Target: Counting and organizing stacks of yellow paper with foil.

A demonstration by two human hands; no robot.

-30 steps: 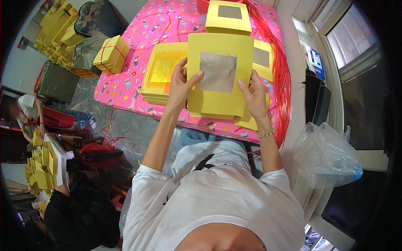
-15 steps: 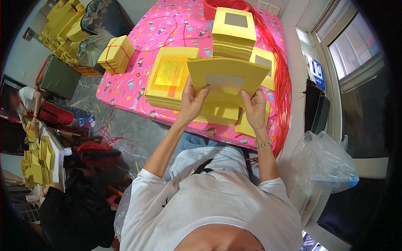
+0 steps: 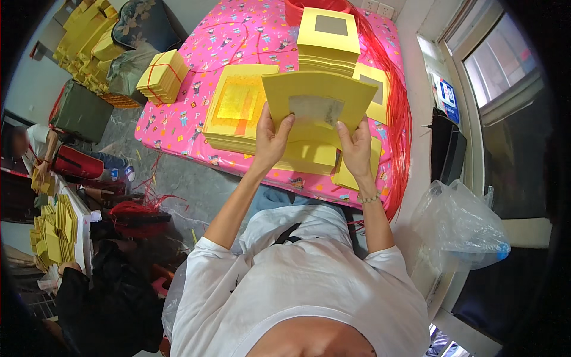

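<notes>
Between my two hands I hold up a bundle of yellow paper sheets (image 3: 357,98) with a silvery rectangle on its face. My left hand (image 3: 272,140) grips the left edge, thumb on the front; my right hand (image 3: 355,146) grips the lower right the same way. Fingers behind the sheets are hidden. Behind the bundle rises a tall stack of yellow paper (image 3: 328,50) with a grey square on top. To its left lies a wide yellow stack (image 3: 215,128) bearing a gold square. A smaller yellow pile (image 3: 372,163) sits beside my right wrist.
Red plastic strands (image 3: 399,113) run down the right side of the pink patterned table cover (image 3: 202,77). A tied yellow bundle (image 3: 162,77) lies at the table's left. At far left, a person (image 3: 38,140) handles yellow paper. A clear plastic bag (image 3: 461,226) hangs by the window.
The held bundle has shifted slightly left and tipped a little, its top edge now more curved. Both hands keep their grip. At far left, the other person's hands have moved a little.
</notes>
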